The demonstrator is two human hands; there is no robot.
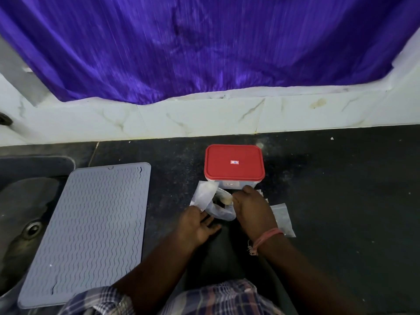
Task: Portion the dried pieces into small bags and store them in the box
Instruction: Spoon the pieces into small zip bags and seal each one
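A clear box with a closed red lid [234,162] stands on the dark counter. Just in front of it lies a crumpled clear plastic bag [221,210] with pale dried pieces [225,198] showing at its mouth. A small white bag [203,194] sticks up at its left. My left hand [200,223] lies palm up, fingers fairly straight, touching the plastic's lower left edge. My right hand [252,211] is curled over the bag's right side, its fingertips pinching at the bag near the pieces. A flat small clear bag [283,219] lies on the counter just right of my right wrist.
A grey ribbed silicone mat [91,230] lies to the left, beside a steel sink [25,223]. A white marble ledge [204,119] and a purple curtain [204,46] close off the back. The dark counter [341,189] stretches to the right.
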